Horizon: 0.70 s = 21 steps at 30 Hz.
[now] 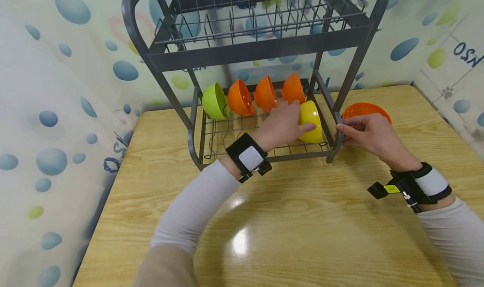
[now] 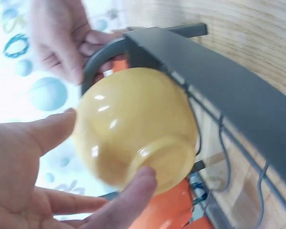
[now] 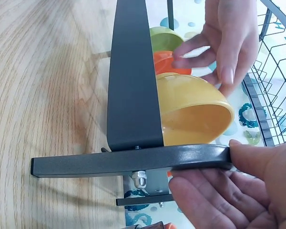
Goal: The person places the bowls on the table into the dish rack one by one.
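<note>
A yellow bowl (image 1: 311, 123) stands tilted on its side at the front right of the lower tier of a dark grey dish rack (image 1: 261, 51). My left hand (image 1: 281, 125) is at the bowl's outer side, its thumb and fingers spread. In the left wrist view, one fingertip overlaps the bowl's foot (image 2: 169, 164) and the thumb tip is right at its edge. My right hand (image 1: 372, 133) holds the rack's right side frame (image 3: 195, 156) between thumb and fingers. Behind the yellow bowl, a green bowl (image 1: 214, 102) and three orange bowls (image 1: 240, 98) stand on edge in a row.
An orange bowl (image 1: 366, 109) lies on the wooden table (image 1: 287, 228) just beyond my right hand. The rack's upper wire tier (image 1: 257, 26) hangs over the row of bowls. A patterned wall (image 1: 49, 131) runs behind and to the left.
</note>
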Motion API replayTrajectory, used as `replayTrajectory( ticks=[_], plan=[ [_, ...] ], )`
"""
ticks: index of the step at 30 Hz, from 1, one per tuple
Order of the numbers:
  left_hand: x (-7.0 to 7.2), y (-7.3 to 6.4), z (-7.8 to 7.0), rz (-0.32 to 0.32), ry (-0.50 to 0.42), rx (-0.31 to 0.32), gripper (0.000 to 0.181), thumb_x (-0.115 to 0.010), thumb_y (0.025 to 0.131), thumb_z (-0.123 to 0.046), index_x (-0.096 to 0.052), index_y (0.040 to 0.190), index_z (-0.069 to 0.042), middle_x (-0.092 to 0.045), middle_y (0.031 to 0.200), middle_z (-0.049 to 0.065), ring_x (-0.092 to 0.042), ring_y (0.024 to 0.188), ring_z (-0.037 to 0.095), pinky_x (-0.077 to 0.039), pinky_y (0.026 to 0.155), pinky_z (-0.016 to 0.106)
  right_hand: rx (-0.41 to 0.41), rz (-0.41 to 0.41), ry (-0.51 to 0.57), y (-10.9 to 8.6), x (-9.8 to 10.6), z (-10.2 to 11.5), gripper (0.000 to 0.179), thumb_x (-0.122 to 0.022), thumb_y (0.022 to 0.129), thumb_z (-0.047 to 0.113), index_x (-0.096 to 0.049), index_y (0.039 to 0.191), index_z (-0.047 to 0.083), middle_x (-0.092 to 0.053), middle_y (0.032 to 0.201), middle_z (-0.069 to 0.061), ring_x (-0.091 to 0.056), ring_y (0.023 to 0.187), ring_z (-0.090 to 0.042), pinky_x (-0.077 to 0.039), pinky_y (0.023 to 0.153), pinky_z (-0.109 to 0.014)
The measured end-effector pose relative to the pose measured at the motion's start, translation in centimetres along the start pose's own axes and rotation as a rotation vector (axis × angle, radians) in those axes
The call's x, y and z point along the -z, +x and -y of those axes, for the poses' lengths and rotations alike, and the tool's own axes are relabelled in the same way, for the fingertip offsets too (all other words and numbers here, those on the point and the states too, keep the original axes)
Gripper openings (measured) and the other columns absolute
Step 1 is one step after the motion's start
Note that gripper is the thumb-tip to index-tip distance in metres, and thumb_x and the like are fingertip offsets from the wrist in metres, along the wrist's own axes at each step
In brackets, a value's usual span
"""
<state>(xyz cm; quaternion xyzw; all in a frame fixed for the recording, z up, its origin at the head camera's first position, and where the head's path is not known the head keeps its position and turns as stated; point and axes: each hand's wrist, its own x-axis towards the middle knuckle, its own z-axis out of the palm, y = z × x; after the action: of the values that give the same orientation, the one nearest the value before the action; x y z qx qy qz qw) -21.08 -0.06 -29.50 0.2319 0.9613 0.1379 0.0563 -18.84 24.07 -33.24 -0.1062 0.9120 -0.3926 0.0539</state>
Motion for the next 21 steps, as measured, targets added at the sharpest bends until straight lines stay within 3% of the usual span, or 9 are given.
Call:
replayTrajectory(
  ticks=[3, 6, 9, 14, 21],
  plan=[
    [0.6, -1.4, 0.6, -0.001, -0.05, -0.019, 0.046, -0.054, 0.091, -0.051, -0.054, 0.111, -0.01, -0.052, 0.083, 0.002, -0.052, 0.072, 0.016, -0.041, 0.061, 0.024, 0.003, 0.003, -0.005, 0.0, -0.1, 0.0, 0.048, -0.056, 0.092, 0.044, -0.067, 0.118, 0.005, -0.073, 0.099, -0.014, -0.07, 0.076, -0.007, -0.055, 0.071, -0.021],
    [0.9, -3.0, 1.3, -0.009, -0.068, -0.072, 0.037, -0.056, 0.092, -0.046, -0.058, 0.104, -0.012, -0.049, 0.074, 0.0, -0.052, 0.065, 0.014, -0.04, 0.059, 0.023, 0.005, 0.003, -0.005, 0.1, -0.1, 0.0, 0.047, -0.056, 0.092, 0.044, -0.067, 0.116, 0.005, -0.073, 0.098, -0.013, -0.07, 0.076, -0.008, -0.055, 0.071, -0.021],
    [0.6, -4.7, 1.9, 0.008, -0.013, -0.117, 0.031, -0.057, 0.092, -0.044, -0.059, 0.096, -0.013, -0.045, 0.068, -0.001, -0.05, 0.061, 0.013, -0.039, 0.057, 0.023, 0.002, 0.003, -0.005, 0.1, -0.1, 0.0, 0.047, -0.057, 0.092, 0.043, -0.068, 0.116, 0.005, -0.073, 0.098, -0.013, -0.07, 0.076, -0.007, -0.055, 0.071, -0.021],
    [-0.6, -7.2, 2.8, 0.025, 0.123, -0.145, 0.03, -0.059, 0.091, -0.043, -0.065, 0.097, -0.014, -0.056, 0.075, -0.003, -0.054, 0.066, 0.011, -0.042, 0.054, 0.024, 0.0, 0.004, -0.007, 0.0, -0.1, -0.1, 0.048, -0.056, 0.092, 0.044, -0.067, 0.117, 0.004, -0.073, 0.096, -0.013, -0.07, 0.075, -0.007, -0.055, 0.071, -0.022],
    [-2.2, -8.9, 3.6, -0.035, 0.225, -0.172, 0.023, -0.063, 0.09, -0.036, -0.07, 0.097, -0.015, -0.063, 0.079, -0.002, -0.057, 0.068, 0.009, -0.045, 0.053, 0.023, 0.005, 0.002, 0.011, 0.0, -0.1, -0.1, 0.048, -0.056, 0.092, 0.044, -0.068, 0.116, 0.005, -0.073, 0.097, -0.013, -0.07, 0.076, -0.007, -0.055, 0.071, -0.022]
  ],
)
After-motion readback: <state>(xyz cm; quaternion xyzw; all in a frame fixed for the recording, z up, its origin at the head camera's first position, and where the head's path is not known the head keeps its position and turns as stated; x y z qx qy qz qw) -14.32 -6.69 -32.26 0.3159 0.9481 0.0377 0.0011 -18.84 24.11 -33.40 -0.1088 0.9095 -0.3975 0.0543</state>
